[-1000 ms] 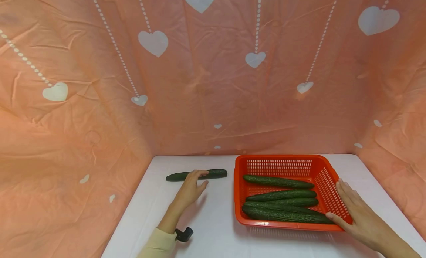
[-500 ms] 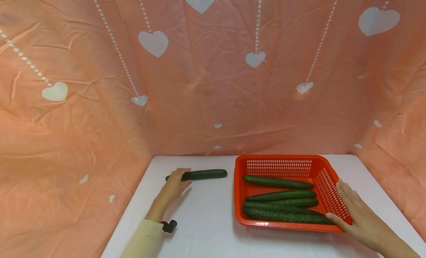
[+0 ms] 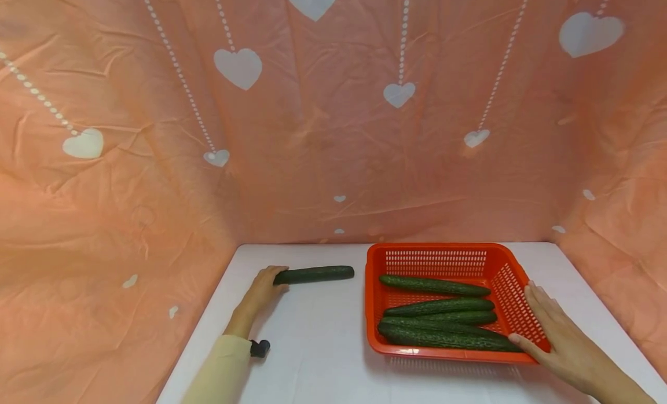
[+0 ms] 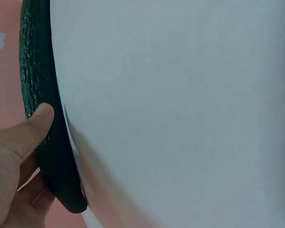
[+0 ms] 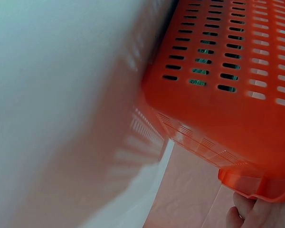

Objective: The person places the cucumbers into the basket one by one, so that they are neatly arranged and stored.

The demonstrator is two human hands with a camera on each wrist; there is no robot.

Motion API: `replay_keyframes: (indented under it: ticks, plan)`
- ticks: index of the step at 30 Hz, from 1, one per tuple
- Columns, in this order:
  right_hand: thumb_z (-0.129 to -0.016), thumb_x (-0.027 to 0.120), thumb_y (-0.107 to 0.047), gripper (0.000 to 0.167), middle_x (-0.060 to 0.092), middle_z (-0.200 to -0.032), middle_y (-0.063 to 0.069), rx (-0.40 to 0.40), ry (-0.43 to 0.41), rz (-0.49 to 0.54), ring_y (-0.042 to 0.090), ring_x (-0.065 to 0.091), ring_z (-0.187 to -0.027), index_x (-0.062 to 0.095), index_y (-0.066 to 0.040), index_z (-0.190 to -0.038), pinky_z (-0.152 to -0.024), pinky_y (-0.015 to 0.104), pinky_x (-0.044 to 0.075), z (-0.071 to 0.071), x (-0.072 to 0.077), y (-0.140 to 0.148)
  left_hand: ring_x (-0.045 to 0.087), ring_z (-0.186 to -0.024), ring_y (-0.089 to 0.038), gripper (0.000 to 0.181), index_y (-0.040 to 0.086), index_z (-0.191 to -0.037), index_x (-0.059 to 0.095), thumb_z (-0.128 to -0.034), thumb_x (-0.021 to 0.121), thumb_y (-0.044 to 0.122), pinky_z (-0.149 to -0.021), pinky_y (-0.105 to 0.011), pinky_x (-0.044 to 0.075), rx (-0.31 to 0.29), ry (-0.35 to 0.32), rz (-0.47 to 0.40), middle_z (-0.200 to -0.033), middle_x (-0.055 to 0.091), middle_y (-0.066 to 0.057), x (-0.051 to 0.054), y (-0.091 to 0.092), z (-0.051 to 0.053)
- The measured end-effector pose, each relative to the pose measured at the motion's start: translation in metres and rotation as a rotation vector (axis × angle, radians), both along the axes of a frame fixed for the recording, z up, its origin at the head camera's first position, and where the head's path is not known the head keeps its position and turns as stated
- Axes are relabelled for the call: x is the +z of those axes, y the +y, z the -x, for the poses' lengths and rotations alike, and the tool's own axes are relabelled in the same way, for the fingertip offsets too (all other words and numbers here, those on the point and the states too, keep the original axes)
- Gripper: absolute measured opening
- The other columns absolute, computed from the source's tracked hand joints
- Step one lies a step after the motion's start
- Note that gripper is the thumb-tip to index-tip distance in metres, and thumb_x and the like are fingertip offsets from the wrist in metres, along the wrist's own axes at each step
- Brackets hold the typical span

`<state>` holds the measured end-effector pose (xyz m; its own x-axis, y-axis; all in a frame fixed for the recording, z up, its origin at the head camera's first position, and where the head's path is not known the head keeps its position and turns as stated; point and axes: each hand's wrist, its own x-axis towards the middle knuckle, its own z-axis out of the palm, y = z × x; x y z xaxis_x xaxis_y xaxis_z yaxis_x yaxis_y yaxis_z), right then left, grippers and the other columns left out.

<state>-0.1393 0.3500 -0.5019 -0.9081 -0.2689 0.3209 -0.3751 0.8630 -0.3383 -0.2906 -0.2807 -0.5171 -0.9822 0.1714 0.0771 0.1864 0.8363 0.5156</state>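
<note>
A dark green cucumber (image 3: 318, 274) lies on the white table, left of the basket. My left hand (image 3: 263, 291) is at its left end. In the left wrist view the thumb (image 4: 43, 114) presses one side of the cucumber (image 4: 40, 71) and the other fingers go behind it, partly hidden. To the right stands a red plastic basket (image 3: 372, 300) with several cucumbers (image 3: 438, 285) lying lengthwise in it. My right hand (image 3: 565, 343) rests with extended fingers on the basket's right rim, its thumb near the front right corner. Fingertips (image 5: 244, 204) show at the rim in the right wrist view.
White cloth covers the table (image 3: 323, 346). An orange curtain (image 3: 312, 132) printed with white hearts encloses the back and both sides. A dark band with a small device (image 3: 260, 348) sits on my left wrist.
My left hand has slid left along the lone cucumber to its left end and now grips it there. The right hand and basket look unmoved.
</note>
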Motion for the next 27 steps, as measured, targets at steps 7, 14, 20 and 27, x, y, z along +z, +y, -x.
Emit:
replay_keyframes:
  ticks: [7, 14, 20, 27]
  plan:
    - [-0.099, 0.077, -0.036, 0.104, 0.005, -0.179, 0.020, 0.000, -0.013, -0.004, 0.020, -0.008, -0.166, 0.010, -0.003, -0.172, -0.112, 0.006, -0.014, 0.001, -0.001, 0.001, 0.057, -0.129, -0.043, 0.036, 0.001, -0.131, 0.067, -0.0977, 0.078, 0.006, -0.114, -0.060, 0.045, -0.006, 0.038, -0.008, -0.133, 0.064, -0.022, -0.005, -0.004, 0.004]
    - [-0.101, 0.075, -0.036, 0.103, 0.005, -0.179, 0.022, -0.008, -0.048, 0.007, 0.028, -0.008, -0.166, 0.008, -0.003, -0.172, -0.111, 0.009, -0.017, 0.000, -0.001, 0.000, 0.064, -0.122, -0.035, 0.032, 0.005, -0.127, 0.065, -0.0987, 0.078, 0.009, -0.107, -0.056, 0.051, -0.053, 0.015, -0.014, -0.125, 0.070, -0.017, -0.009, -0.008, 0.001]
    - [-0.099, 0.078, -0.034, 0.104, 0.008, -0.178, 0.023, 0.004, -0.011, 0.010, 0.024, -0.006, -0.166, 0.011, -0.002, -0.171, -0.113, 0.009, -0.015, -0.001, 0.000, 0.000, 0.065, -0.120, -0.032, 0.033, 0.005, -0.130, 0.066, -0.1001, 0.078, 0.014, -0.106, -0.054, 0.052, -0.086, 0.078, -0.010, -0.125, 0.070, -0.014, -0.006, -0.007, -0.007]
    - [-0.101, 0.075, -0.035, 0.103, 0.002, -0.179, 0.019, -0.007, -0.045, 0.012, 0.028, -0.008, -0.166, 0.006, -0.005, -0.172, -0.109, 0.010, -0.017, 0.000, -0.002, 0.001, 0.065, -0.116, -0.036, 0.034, 0.000, -0.130, 0.066, -0.0997, 0.077, 0.012, -0.102, -0.057, 0.053, -0.081, 0.157, -0.017, -0.123, 0.071, -0.018, 0.003, 0.001, -0.018]
